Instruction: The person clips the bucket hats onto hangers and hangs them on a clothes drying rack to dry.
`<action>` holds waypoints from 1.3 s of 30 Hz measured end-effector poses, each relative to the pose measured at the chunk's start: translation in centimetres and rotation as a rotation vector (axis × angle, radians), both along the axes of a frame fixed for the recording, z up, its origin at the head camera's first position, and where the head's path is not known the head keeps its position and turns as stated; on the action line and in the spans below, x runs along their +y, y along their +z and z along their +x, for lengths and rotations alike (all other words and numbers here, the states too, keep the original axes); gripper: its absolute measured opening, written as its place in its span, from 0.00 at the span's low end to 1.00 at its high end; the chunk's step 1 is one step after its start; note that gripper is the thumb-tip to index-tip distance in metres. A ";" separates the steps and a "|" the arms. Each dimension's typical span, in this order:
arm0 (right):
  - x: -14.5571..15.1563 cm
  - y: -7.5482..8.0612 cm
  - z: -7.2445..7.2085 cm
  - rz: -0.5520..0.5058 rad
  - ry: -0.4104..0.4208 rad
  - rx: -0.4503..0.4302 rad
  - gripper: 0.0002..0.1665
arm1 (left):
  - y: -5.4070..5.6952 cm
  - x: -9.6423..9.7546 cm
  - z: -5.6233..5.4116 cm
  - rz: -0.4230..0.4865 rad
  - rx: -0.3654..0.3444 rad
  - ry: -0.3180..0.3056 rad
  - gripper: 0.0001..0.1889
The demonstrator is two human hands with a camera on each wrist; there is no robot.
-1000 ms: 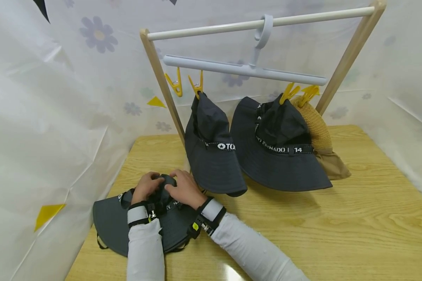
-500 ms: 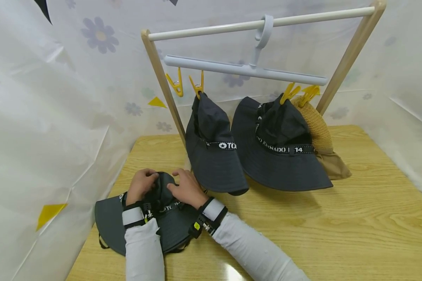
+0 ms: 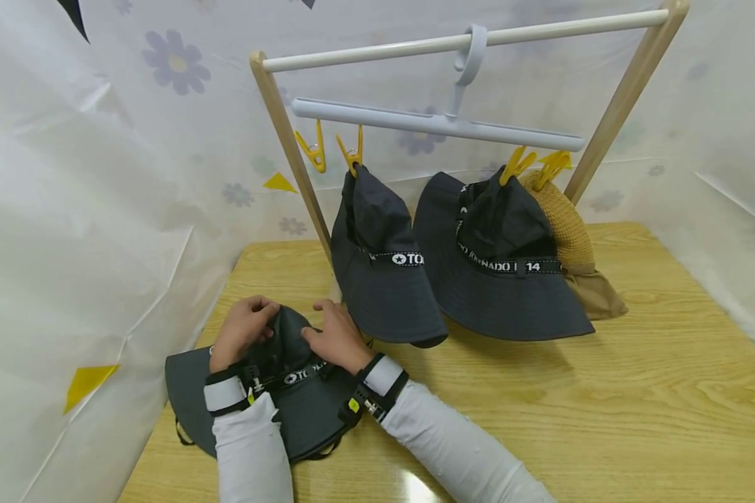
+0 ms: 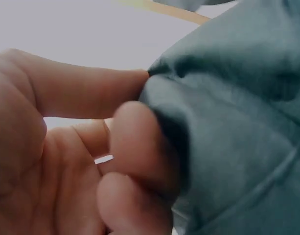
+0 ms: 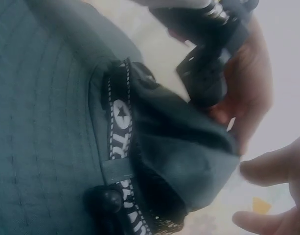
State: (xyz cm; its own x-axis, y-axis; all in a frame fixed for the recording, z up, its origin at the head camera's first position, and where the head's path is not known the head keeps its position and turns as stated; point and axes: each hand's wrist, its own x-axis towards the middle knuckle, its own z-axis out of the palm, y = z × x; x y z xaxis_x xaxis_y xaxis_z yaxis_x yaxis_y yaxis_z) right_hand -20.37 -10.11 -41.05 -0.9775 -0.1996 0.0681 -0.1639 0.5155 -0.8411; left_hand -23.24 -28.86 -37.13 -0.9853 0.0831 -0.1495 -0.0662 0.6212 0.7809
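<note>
A dark grey-green sun hat (image 3: 314, 413) lies on the table at front left, brim towards me, with a black lettered band round its crown. My left hand (image 3: 242, 330) pinches the crown's cloth; in the left wrist view a fold of the hat (image 4: 238, 132) sits between thumb and fingertips. My right hand (image 3: 336, 338) is at the crown's right side. In the right wrist view, the fingers of that right hand (image 5: 277, 191) are spread apart, one fingertip right at the crown. Part of the brim is hidden under my left forearm.
A white rod on a wooden stand carries a pale blue hanger (image 3: 440, 124). Yellow clips hold two dark hats (image 3: 384, 293) (image 3: 509, 300) and a straw hat (image 3: 563, 223); one yellow clip (image 3: 314, 150) at the left holds nothing. The left dark hat hangs close beside my right hand.
My left hand has moved left and slightly up with the crown's cloth, showing more of the crown and its band. My right hand has barely moved.
</note>
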 end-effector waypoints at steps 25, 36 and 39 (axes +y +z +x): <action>0.7 0.2 1.5 -0.221 0.077 0.132 0.22 | 5.1 1.8 4.0 -0.110 0.194 -0.030 0.16; 1.7 1.7 3.1 -0.389 0.110 0.184 0.20 | 6.3 3.2 5.5 -0.136 0.338 -0.088 0.13; 2.0 2.1 3.4 -0.401 0.117 0.217 0.18 | 6.4 3.5 5.9 -0.144 0.368 -0.098 0.12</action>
State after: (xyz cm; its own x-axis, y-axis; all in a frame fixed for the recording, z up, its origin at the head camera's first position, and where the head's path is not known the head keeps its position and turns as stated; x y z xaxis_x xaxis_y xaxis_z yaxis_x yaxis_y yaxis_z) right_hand -16.94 -8.15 -38.95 -0.9045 -0.2239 0.3631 -0.3960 0.1244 -0.9098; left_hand -17.38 -25.32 -30.74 -0.9636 0.1829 0.1950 0.2665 0.7152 0.6461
